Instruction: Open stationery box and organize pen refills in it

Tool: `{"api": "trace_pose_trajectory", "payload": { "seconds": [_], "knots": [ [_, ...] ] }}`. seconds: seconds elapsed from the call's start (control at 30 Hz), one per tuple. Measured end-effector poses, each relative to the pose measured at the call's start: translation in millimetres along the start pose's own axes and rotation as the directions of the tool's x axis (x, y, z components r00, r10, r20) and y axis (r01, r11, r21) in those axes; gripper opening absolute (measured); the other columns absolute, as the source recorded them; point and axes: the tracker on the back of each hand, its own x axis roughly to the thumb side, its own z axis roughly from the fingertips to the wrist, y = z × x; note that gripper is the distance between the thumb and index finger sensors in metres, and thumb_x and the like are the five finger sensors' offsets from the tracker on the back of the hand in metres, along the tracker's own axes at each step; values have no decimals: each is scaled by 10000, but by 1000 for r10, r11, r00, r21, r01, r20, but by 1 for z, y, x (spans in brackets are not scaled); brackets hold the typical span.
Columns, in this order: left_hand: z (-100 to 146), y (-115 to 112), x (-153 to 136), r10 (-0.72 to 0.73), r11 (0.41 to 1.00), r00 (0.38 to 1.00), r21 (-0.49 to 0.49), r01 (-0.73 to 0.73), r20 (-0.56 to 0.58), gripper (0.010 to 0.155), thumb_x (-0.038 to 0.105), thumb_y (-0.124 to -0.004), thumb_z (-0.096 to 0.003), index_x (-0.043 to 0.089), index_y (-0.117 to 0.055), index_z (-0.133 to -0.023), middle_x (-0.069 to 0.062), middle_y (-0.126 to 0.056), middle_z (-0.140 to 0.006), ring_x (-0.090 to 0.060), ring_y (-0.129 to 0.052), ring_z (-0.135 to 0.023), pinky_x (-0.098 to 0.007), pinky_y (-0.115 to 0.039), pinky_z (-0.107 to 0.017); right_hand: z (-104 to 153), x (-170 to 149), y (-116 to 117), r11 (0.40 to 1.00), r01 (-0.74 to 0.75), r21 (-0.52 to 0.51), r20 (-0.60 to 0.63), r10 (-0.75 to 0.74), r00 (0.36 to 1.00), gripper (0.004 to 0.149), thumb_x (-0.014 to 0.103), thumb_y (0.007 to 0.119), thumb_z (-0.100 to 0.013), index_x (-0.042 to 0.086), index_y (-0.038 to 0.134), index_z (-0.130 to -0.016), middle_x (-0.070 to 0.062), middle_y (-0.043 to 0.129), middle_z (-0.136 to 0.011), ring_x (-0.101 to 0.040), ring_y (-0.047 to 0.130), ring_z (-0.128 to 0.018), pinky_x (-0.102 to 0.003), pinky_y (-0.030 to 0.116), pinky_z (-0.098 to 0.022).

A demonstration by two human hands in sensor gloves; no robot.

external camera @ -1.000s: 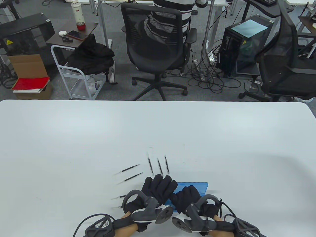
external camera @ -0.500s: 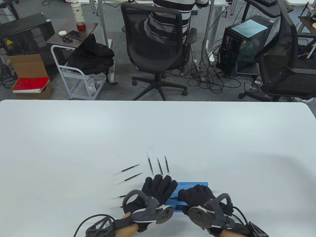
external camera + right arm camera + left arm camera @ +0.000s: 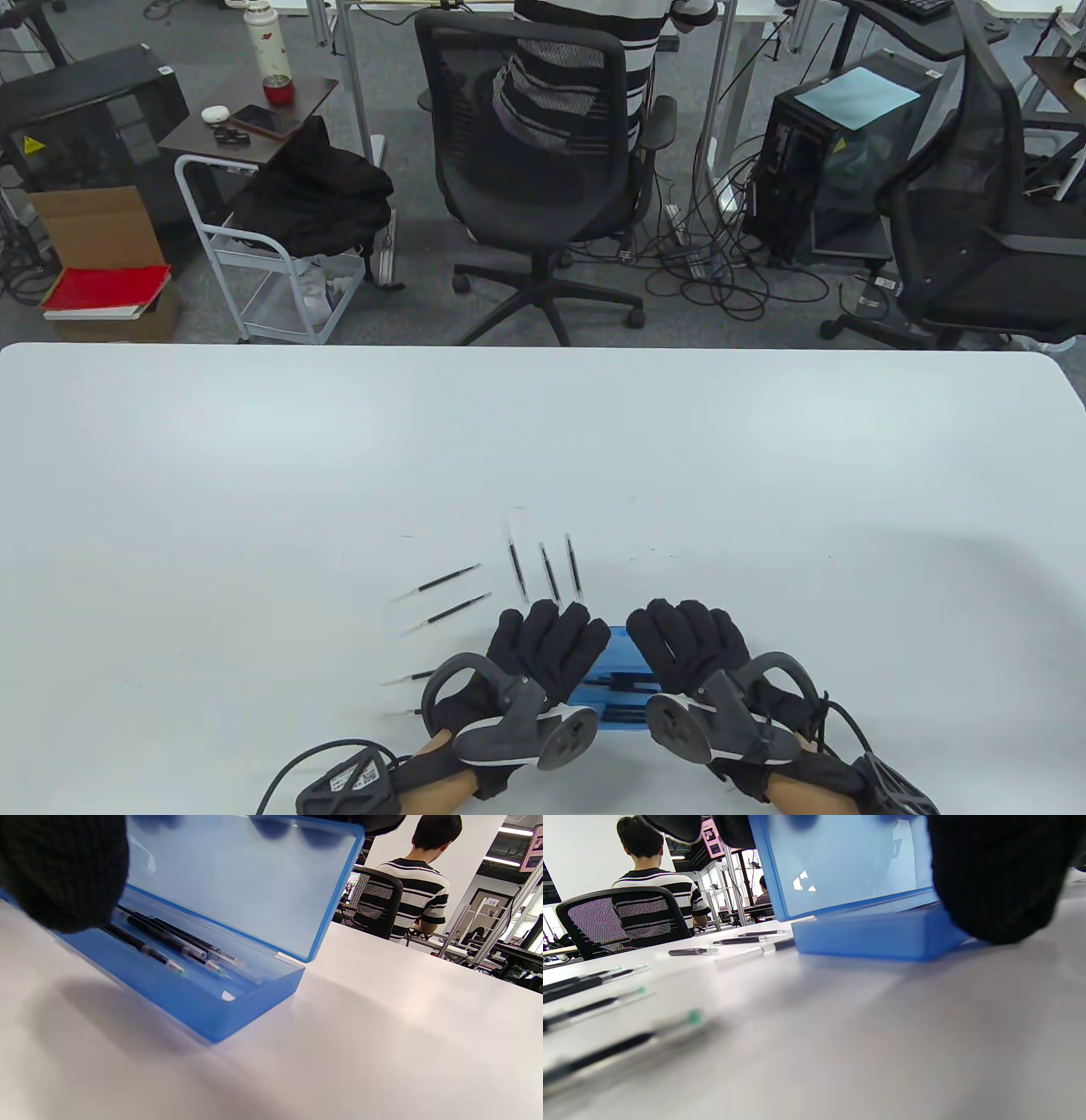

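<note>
box: blue stationery box (image 3: 615, 688) at near desk (image 3: 339, 475) edge, between both hands, mostly hidden in table view
lid: right wrist view shows lid (image 3: 250, 882) raised, tilted back over tray; table view can't show this
contents: right wrist view only, three or so pen refills (image 3: 169, 942) lying lengthwise in the tray
left hand: left hand (image 3: 543, 649) fingers (image 3: 564, 628) draped over box's left end; left wrist view shows fingertips curled on lid top edge, holding it
right hand: right hand (image 3: 691, 649) fingers (image 3: 679, 624) curled over lid top edge, seen through the plastic in right wrist view
loose refills: loose refills (image 3: 543, 570) on desk, three just beyond left hand, four more to its left; left wrist view shows them from low
change: right hand moved up and forward since 0.5 s ago; box's right part, visible before, now covered; left hand and loose refills unchanged
</note>
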Motion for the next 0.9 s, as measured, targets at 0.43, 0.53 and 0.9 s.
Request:
{"api": "trace_pose_trajectory", "payload": {
  "seconds": [0.43, 0.53, 0.9],
  "knots": [
    [0, 2, 1, -37, 999, 999, -5, 37, -7, 1186, 658, -821, -388, 183, -75, -1179, -146, -162, -1278, -494, -408, -1166, -674, -477, -814, -5, 4, 4, 998, -60, 35, -7, 60, 998, 1242, 581, 883, -309, 96, 107, -1149, -231, 312, -1221, -531, 464, -1064, -680, 438, -780],
    [0, 6, 1, -65, 998, 998, -16, 65, -6, 1172, 660, -813, -389, 186, -90, -1180, -138, -181, -1281, -479, -435, -1170, -668, -474, -819, -5, 4, 5, 997, -64, 36, -7, 65, 998, 1240, 580, 883, -310, 94, 110, -1149, -229, 319, -1221, -530, 474, -1062, -681, 443, -779],
    [40, 60, -64, 36, 993, 975, 115, -11, -219, 644, 449, -909, -457, 271, -724, -1049, 17, -859, -1064, -278, -904, -987, -634, -555, -812, -6, 3, 5, 998, -52, 44, 1, 52, 999, 1241, 580, 881, -312, 96, 100, -1147, -231, 309, -1220, -529, 473, -1062, -686, 440, -779]
  ]
}}
